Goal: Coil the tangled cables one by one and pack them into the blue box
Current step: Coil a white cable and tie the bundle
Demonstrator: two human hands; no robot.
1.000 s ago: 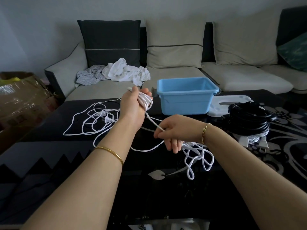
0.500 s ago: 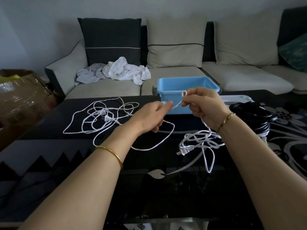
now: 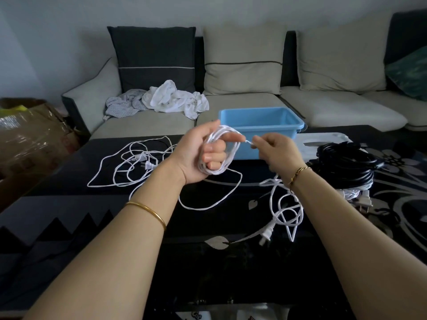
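My left hand (image 3: 196, 155) is raised over the black table and grips a small coil of white cable (image 3: 227, 150) looped round its fingers. Just right of it, my right hand (image 3: 275, 151) pinches the same cable's strand close to the coil. The slack hangs down into a loose tangle with a plug (image 3: 266, 234) under my right forearm. A second white cable (image 3: 129, 165) with a plug lies tangled at the table's left. Behind my hands stands the blue box (image 3: 293, 122), which looks empty.
A bundle of black cables (image 3: 346, 165) sits at the right of the table, with a white lid (image 3: 323, 140) behind it. A sofa with cushions and crumpled clothes (image 3: 171, 98) lies beyond. A cardboard box (image 3: 25, 135) stands at the left.
My left hand turned palm up with the coil now round its fingers. My right hand came down from in front of the box to beside the coil, drawing the strand with it.
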